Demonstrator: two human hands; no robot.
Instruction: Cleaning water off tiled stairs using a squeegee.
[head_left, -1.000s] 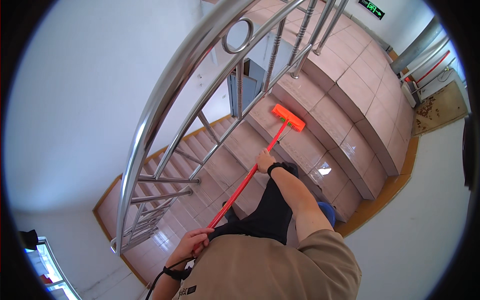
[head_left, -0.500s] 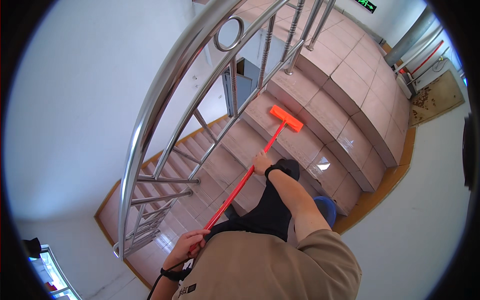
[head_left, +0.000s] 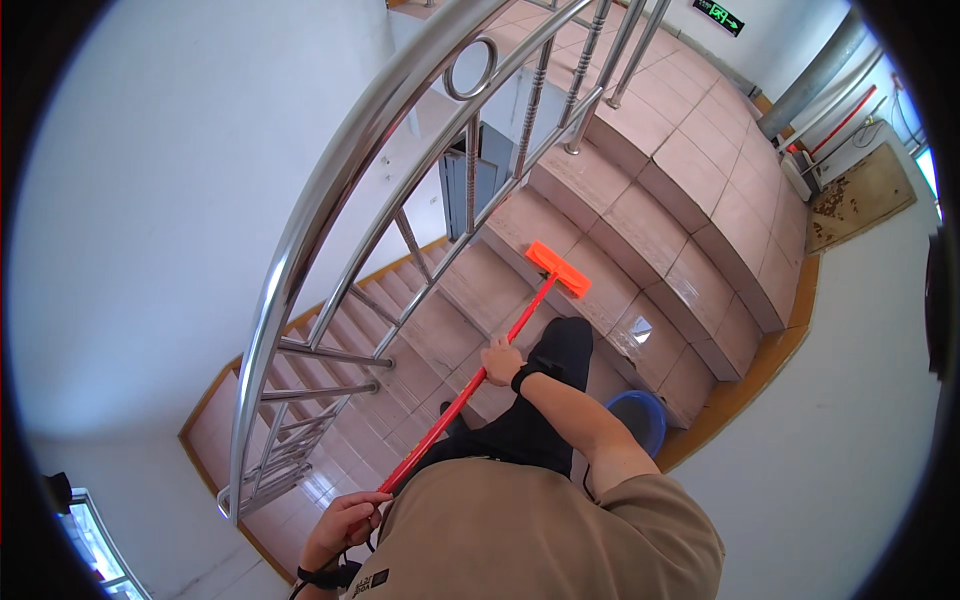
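Brush (head_left: 459, 402) reaches ahead of both hands (head_left: 501, 361), left hold unclear

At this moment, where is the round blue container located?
In the head view, the round blue container is right of centre, in the lower half, beside the person's right arm and left of the brown skirting.

Pole (head_left: 455, 405) ptly behind R hand (head_left: 501, 361)
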